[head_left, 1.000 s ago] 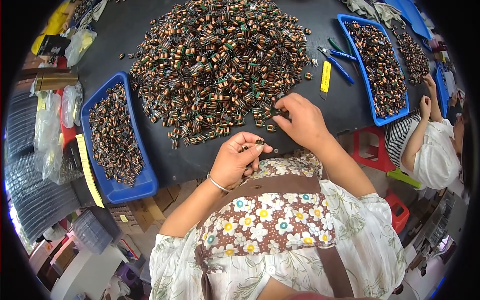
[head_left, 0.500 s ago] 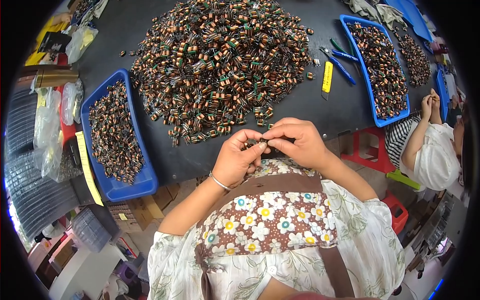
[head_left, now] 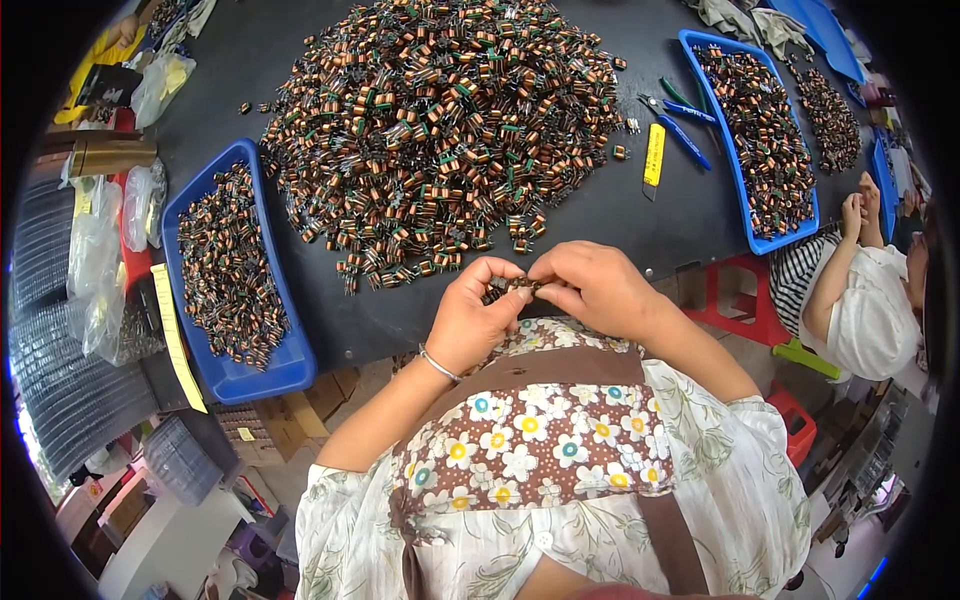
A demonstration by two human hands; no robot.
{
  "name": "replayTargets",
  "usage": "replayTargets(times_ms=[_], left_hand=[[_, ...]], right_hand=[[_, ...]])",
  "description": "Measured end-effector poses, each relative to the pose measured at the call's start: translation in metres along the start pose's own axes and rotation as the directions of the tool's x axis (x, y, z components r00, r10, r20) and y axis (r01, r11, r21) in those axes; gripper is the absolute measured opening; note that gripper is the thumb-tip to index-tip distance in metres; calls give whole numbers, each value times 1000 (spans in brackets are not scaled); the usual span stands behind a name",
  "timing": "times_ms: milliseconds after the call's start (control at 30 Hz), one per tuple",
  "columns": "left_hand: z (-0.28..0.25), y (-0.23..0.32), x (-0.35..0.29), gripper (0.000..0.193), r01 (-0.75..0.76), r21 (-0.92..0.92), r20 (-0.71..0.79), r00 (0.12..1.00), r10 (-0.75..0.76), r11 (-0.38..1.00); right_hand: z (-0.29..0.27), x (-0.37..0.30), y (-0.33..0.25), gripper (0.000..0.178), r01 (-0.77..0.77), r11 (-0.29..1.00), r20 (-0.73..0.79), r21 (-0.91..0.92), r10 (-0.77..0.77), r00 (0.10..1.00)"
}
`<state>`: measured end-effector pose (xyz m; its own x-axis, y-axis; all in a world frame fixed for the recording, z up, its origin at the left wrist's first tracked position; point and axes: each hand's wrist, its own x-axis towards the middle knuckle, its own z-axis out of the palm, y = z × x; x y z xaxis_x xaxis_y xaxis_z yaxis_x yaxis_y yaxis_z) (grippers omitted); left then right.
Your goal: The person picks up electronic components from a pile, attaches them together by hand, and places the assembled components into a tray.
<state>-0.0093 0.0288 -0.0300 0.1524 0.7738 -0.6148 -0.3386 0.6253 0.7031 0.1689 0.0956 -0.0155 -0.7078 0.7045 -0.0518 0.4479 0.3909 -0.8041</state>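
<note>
Above the front edge of the dark table, my left hand (head_left: pixel 470 320) is curled around several small copper-wound coils (head_left: pixel 497 289), which show between its thumb and forefinger. Right up against them is my right hand (head_left: pixel 602 292), thumb and forefinger pinched at a coil by the left fingertips. The fingers cover most of that piece. Beyond both hands rises a big heap of the same coils (head_left: pixel 440 150), copper-coloured with dark and some green parts and thin metal legs.
A blue tray (head_left: pixel 298 376) of coils stands at the left, another blue tray (head_left: pixel 776 244) at the right. Between heap and right tray lie a yellow utility knife (head_left: pixel 655 155) and blue-handled pliers (head_left: pixel 688 142). A co-worker's hands (head_left: pixel 860 210) and a smaller coil pile (head_left: pixel 828 120) are at far right.
My right hand has shifted slightly, its fingers drawn a little back from the left fingertips. More of the coils in my left hand now shows.
</note>
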Motion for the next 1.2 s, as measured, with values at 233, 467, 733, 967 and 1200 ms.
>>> replayTargets(times_ms=[233,467,733,967,1200], left_hand=[[1,1,-1,15,27,17,18,999,-28,999],[3,-1,-6,16,17,-61,1,1000,-17,998],[-1,-2,-5,18,15,-94,2,1000,-15,995],[-4,3,-3,18,3,-46,28,1000,-1,999],[-5,1,-7,16,13,-105,0,1000,-13,994]], right_hand=[[0,11,14,12,36,997,-273,-61,-51,961],[5,21,14,17,-151,924,-314,-351,36,949],[1,6,13,12,-250,966,-205,60,257,944],[9,4,-7,8,-267,782,46,563,293,955],[18,16,10,15,14,994,-296,-108,-45,954]])
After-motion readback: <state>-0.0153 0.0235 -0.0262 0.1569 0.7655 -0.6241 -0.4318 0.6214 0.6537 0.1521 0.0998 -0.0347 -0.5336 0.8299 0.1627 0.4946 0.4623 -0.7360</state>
